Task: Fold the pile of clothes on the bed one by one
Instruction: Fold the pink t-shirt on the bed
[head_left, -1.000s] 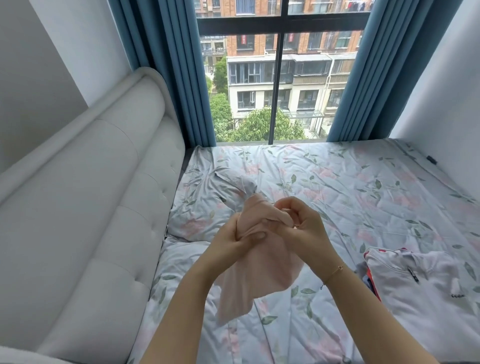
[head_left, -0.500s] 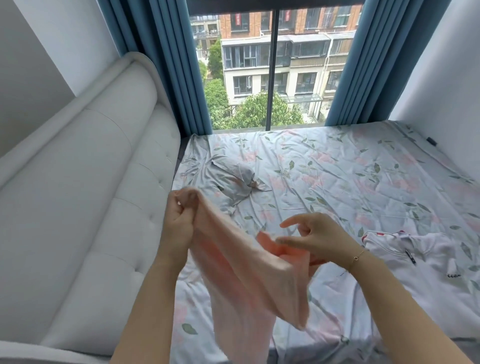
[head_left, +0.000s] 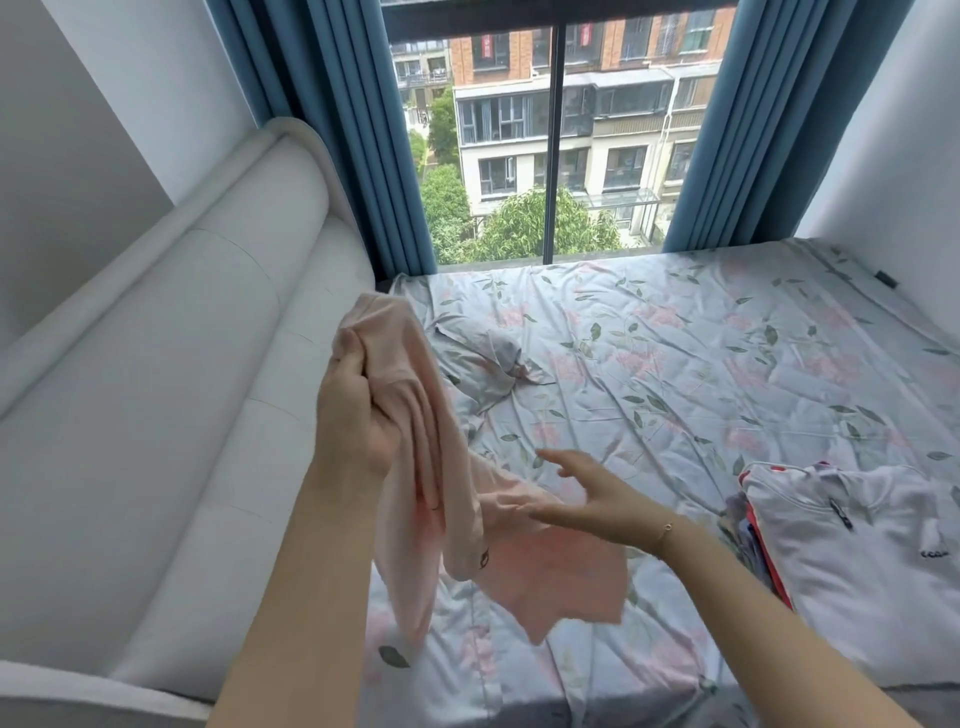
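Note:
A light pink garment (head_left: 415, 415) hangs bunched from my left hand (head_left: 353, 410), which grips its upper end above the bed's left side. The garment's lower part trails down and spreads onto the floral bedsheet (head_left: 675, 374). My right hand (head_left: 576, 499) hovers over that lower part with fingers straight and spread, holding nothing. A pile of clothes (head_left: 852, 540) lies at the right, topped by a white shirt with coloured pieces beneath it.
A padded white headboard (head_left: 171, 395) runs along the left. A floral pillow (head_left: 493, 358) lies crumpled near the bed's head. Blue curtains (head_left: 363, 156) frame a large window behind the bed. A white wall (head_left: 893, 130) bounds the right side.
My hands, together on the bunched garment a second ago, have parted. The left lifted one end up and left. The right let go and now hovers flat above the lower part.

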